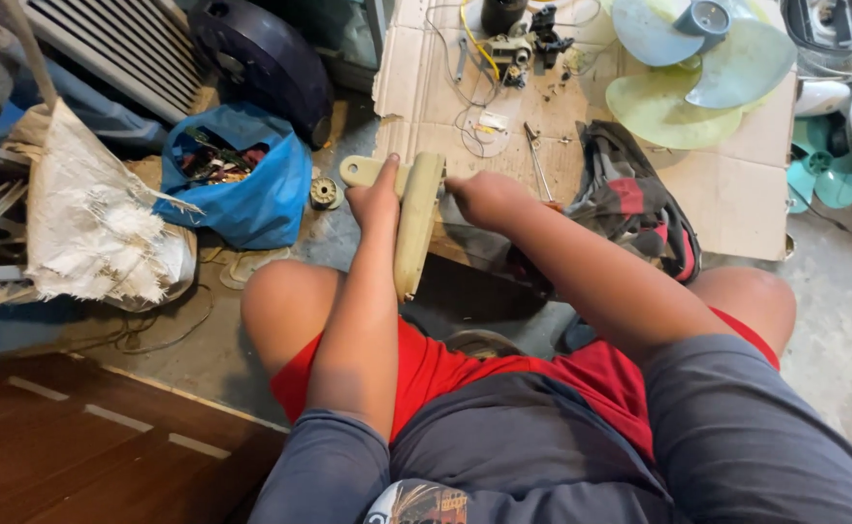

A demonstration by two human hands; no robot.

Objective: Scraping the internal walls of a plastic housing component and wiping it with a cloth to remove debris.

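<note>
Item: cream plastic housing (418, 225), long and narrow with a rounded tab at its far-left end; it stands on edge between your knees, at the near edge of the cardboard sheet (736, 189); it looks rigid, light and smooth, so take it by the long flanks, not the tab. Your left hand (375, 199) is wrapped around its upper left side, thumb laid along the tab; your right hand (485, 197) is closed at its right face, seemingly on a tool with an orange handle, though the grip is hidden. Right: crumpled black-and-red cloth bag (639, 199), soft. Far: pale green fan blade (702, 73), thin, flexible; small motor parts and wires (513, 49). Left: blue plastic bag (251, 180), limp; frayed white sack (96, 223).
</note>
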